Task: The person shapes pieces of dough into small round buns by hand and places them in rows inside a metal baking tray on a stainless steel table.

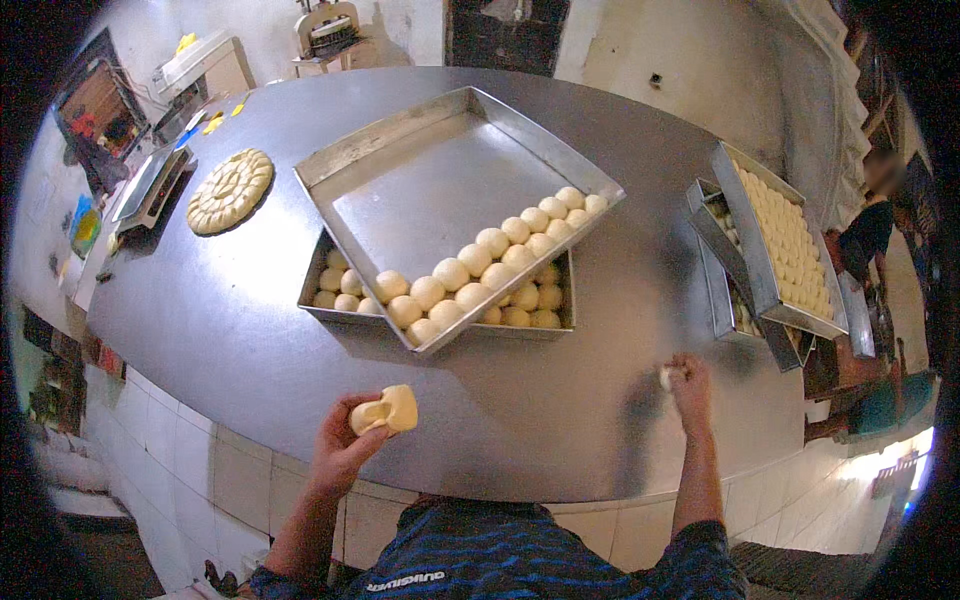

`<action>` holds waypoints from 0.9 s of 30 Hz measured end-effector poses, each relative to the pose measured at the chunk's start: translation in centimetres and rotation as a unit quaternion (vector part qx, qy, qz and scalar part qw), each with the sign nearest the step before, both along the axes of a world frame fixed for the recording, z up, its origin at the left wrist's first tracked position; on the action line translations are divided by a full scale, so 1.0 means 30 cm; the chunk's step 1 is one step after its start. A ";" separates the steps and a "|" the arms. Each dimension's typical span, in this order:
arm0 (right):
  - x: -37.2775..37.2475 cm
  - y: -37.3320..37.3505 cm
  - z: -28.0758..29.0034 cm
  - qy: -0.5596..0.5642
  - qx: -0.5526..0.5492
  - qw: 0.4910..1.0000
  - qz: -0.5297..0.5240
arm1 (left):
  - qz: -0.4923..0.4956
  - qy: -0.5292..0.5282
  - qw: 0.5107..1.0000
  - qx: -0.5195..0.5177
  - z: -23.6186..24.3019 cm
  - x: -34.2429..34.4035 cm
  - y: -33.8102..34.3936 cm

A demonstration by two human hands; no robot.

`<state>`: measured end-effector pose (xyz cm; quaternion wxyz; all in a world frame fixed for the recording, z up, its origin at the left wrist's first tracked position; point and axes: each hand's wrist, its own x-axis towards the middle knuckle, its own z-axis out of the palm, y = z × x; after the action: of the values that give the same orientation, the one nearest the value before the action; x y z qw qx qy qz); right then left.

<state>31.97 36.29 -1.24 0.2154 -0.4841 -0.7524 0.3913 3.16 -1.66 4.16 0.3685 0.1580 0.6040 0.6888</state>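
Observation:
My left hand [338,450] holds a pale yellow lump of dough [398,405] with a hollow in it, just above the near edge of the steel table [520,430]. My right hand [690,390] is closed on a small pale piece [667,378], slightly blurred, over the table to the right. Beyond my hands a square metal tray [465,120] with rows of round dough balls [450,272] along its near right side rests askew on another tray of balls [540,318].
Stacked trays of dough [785,245] stand at the right, beside a person in dark clothing [865,240]. A coiled dough round [228,192] and a scale [148,185] are at the left. A metal machine [330,35] stands behind the table.

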 end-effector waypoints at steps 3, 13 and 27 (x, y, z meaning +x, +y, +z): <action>-0.350 -0.031 0.195 0.311 -0.178 0.932 0.049 | 0.011 0.014 0.999 -0.035 -0.005 -0.017 -0.072; -0.966 -0.334 0.333 0.247 0.042 0.920 0.302 | 0.020 0.110 0.988 0.102 -0.029 -0.016 0.033; 0.095 -0.239 -0.074 -0.190 0.269 0.913 0.243 | -0.078 -0.010 0.994 0.072 -0.059 0.185 0.354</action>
<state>34.83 29.10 -3.47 0.0887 -0.2758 -0.9502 0.1150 8.70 8.97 2.39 0.4146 0.2237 0.5353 0.7011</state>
